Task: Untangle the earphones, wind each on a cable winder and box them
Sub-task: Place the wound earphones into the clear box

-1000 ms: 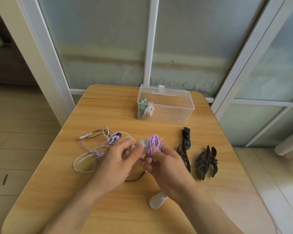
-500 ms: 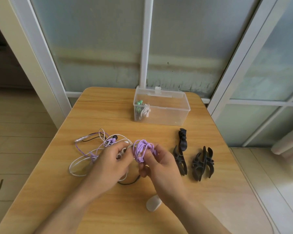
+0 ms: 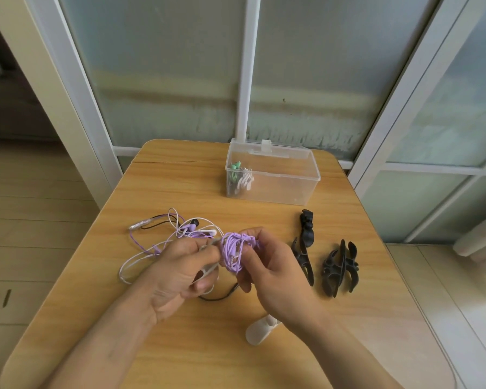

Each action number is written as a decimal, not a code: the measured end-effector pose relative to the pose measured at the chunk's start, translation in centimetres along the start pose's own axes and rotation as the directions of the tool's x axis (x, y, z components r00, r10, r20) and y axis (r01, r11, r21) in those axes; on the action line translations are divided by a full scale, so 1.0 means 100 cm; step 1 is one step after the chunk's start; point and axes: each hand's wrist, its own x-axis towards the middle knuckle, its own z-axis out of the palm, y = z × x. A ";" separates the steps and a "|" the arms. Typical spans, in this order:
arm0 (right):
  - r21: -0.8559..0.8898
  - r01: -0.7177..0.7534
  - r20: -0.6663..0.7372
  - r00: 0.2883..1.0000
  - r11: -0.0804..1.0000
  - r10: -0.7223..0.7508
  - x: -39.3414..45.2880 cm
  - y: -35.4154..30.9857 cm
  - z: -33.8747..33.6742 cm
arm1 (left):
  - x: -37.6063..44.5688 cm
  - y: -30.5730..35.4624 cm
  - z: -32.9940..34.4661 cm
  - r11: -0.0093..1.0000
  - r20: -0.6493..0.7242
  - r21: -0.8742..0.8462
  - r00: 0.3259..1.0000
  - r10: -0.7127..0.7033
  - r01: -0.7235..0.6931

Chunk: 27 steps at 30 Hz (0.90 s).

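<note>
The wooden desk [image 3: 180,346] has rounded corners. Beyond the grip, toward the far edge, stands a clear plastic box [image 3: 281,186], lid open. Left of the grip, a tangle of purple, white and black earphone cables [image 3: 163,234] lies loose on the wood. Right of it lie black cable winders [image 3: 338,266], one pair just beside, another further out. Near the right wrist rests a white winder [image 3: 257,331].
</note>
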 end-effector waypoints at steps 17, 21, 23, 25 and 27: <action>-0.393 -0.015 0.073 0.996 0.919 0.048 -0.001 0.002 -0.009 | -0.005 0.011 -0.001 0.934 0.026 0.338 0.993 0.117 -0.119; -0.455 0.058 0.122 0.993 0.888 -0.002 -0.004 -0.006 -0.008 | -0.003 0.010 0.000 0.956 0.047 0.274 0.994 0.095 -0.104; -0.507 0.052 0.114 0.993 0.861 0.007 -0.004 -0.008 -0.010 | -0.003 0.010 0.001 0.962 0.075 0.253 0.993 0.089 -0.106; -0.583 0.033 0.127 0.990 0.812 0.052 -0.005 -0.010 -0.012 | -0.003 0.009 0.003 0.975 0.091 0.197 0.992 0.087 -0.104; -0.651 0.011 0.143 0.984 0.759 0.108 -0.007 -0.010 -0.009 | -0.003 0.005 0.005 0.971 0.120 0.210 0.989 0.090 -0.114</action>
